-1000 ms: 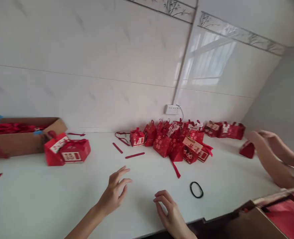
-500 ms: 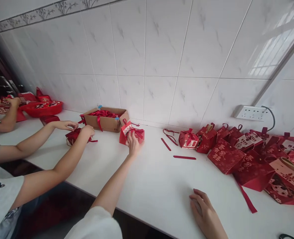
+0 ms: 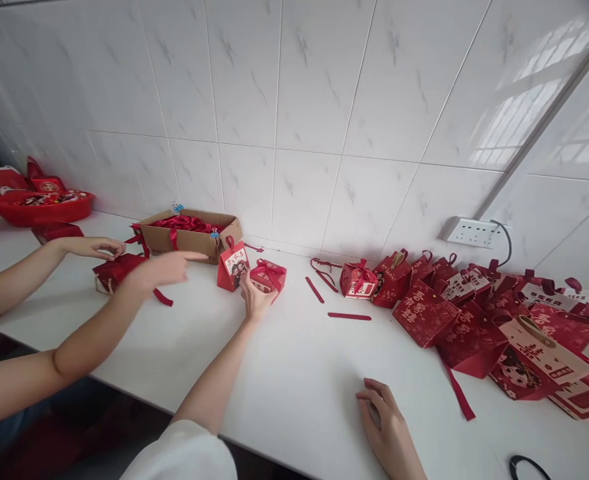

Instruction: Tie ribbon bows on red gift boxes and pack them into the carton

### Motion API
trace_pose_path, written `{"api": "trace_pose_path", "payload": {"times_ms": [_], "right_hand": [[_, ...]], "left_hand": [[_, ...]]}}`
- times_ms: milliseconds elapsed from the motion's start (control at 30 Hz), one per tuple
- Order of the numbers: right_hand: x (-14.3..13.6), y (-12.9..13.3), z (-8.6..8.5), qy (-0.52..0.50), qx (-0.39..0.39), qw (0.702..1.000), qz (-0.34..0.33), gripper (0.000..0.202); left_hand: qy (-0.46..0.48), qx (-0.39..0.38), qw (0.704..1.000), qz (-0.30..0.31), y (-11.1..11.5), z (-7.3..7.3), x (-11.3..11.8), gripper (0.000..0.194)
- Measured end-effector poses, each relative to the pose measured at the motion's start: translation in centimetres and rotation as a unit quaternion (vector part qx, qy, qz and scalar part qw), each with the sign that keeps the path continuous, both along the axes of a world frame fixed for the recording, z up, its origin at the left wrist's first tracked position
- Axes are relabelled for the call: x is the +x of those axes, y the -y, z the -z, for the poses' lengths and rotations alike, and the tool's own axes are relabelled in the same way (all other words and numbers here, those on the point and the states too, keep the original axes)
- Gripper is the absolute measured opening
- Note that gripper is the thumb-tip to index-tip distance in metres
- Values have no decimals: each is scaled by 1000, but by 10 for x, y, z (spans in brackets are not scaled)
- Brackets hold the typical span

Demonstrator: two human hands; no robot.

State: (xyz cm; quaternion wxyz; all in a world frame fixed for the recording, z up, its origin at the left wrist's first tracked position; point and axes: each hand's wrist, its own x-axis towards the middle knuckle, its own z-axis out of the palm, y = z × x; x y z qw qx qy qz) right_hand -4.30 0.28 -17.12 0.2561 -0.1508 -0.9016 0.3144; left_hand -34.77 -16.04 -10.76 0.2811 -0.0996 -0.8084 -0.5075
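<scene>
My left hand (image 3: 255,300) is closed on the side of a small red gift box (image 3: 269,272) tied with a red ribbon bow; the box looks slightly tilted. Just left of it stands an upright red gift box (image 3: 233,267) with a cartoon couple on a white label and a loop on top. My fingertips are close to that box, and I cannot tell whether they touch it. My right hand (image 3: 388,427) rests on the white table (image 3: 294,373), fingers loosely curled with a gap to the thumb and nothing visible in it.
A cardboard box (image 3: 194,241) of red ribbon stands by the wall. At left, a co-worker's hands (image 3: 162,270) are over a red box (image 3: 114,272). Cut ribbon strips (image 3: 349,316) lie mid-table. Many red gift boxes (image 3: 427,313) crowd the right, below a power strip (image 3: 477,232).
My left hand has shifted from the top of the bowed box to its left side, and the upright box beside it now shows fully. The co-worker's nearer hand has lifted with a finger extended.
</scene>
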Motion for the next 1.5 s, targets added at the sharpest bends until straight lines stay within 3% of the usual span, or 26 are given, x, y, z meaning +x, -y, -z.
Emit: {"api": "trace_pose_path", "payload": {"times_ms": [167,300,400,500,567,667,800,900,1000,1133,1300,1500], "right_hand": [[1,9,-21,-6,-34,999,-8,26],[4,9,-30,-20,-136,990,15,34],[13,0,-20,-65,-260,960,77,47],[16,-15,-3,-95,-347,925,121,58],[14,-18,1,-101,-361,918,127,62],[11,-10,-10,-106,-351,923,114,62],[9,-4,-37,-157,-367,911,105,55],[20,-17,-51,-149,-369,911,106,49],[41,-33,-61,-118,-368,919,80,47],[58,-56,-76,-80,-352,925,118,47],[34,-74,-100,-39,-310,937,155,43],[1,-77,-118,-19,-309,943,124,49]], "left_hand": [[-69,24,991,109,-26,-4,39,82],[-110,45,980,157,-64,-3,88,88],[-143,31,975,164,-90,12,134,98],[-140,25,951,273,-109,36,165,108],[-70,-19,942,328,-113,45,178,108],[31,-39,945,324,-108,40,201,109],[59,5,957,285,-102,25,231,97],[64,11,940,335,-95,23,249,87],[86,12,926,368,-83,19,250,71],[192,24,921,337,-84,-10,210,61],[275,-71,859,426,-109,-47,154,46],[324,-128,796,494,-123,-55,148,53]]}}
